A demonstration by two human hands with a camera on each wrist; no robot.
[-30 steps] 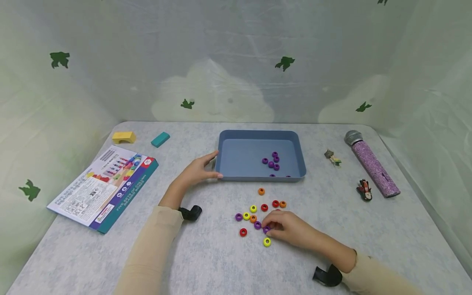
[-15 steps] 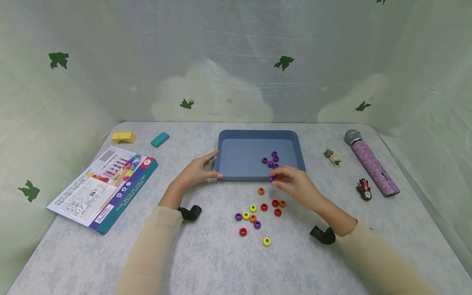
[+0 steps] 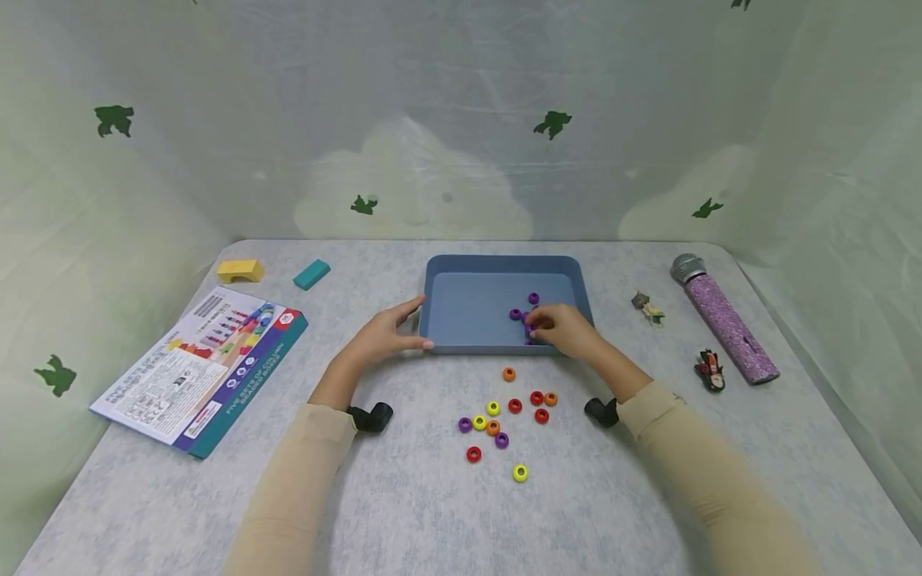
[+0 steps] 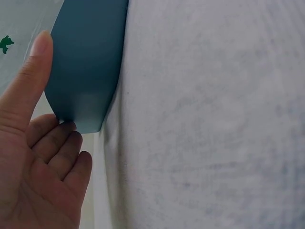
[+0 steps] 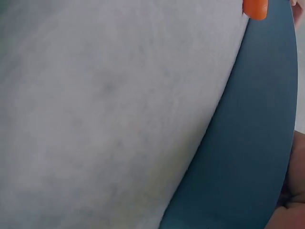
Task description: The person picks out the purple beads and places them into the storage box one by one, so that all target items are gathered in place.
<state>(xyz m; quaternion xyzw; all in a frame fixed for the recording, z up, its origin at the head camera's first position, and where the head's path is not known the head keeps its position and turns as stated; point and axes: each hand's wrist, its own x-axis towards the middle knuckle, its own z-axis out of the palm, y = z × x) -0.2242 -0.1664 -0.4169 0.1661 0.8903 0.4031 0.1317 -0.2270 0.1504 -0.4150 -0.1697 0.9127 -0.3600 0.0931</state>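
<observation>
A shallow blue tray (image 3: 468,308) stands at the middle back of the table, with several purple beads (image 3: 515,314) in its right part. My left hand (image 3: 382,334) touches the tray's left side, its thumb by the near corner and its fingers further back along the wall. In the left wrist view those fingers look relaxed against the blue wall (image 4: 88,67). Over the front wall, my right hand (image 3: 569,330) reaches into the tray and pinches a purple bead low among the others, its fingertips partly hiding them. The right wrist view shows mostly the tray's outer wall (image 5: 228,138).
Loose red, yellow, orange and purple beads lie before the tray, such as a yellow bead (image 3: 520,473). On the left are a printed box (image 3: 209,368), a yellow block (image 3: 240,270) and a teal block (image 3: 311,274). On the right lie a glittery microphone (image 3: 731,328) and two small figurines (image 3: 710,371).
My right hand has picked up a purple bead from the loose group and carried it forward over the tray's front wall, down into the tray. My left hand has stayed at the tray's side.
</observation>
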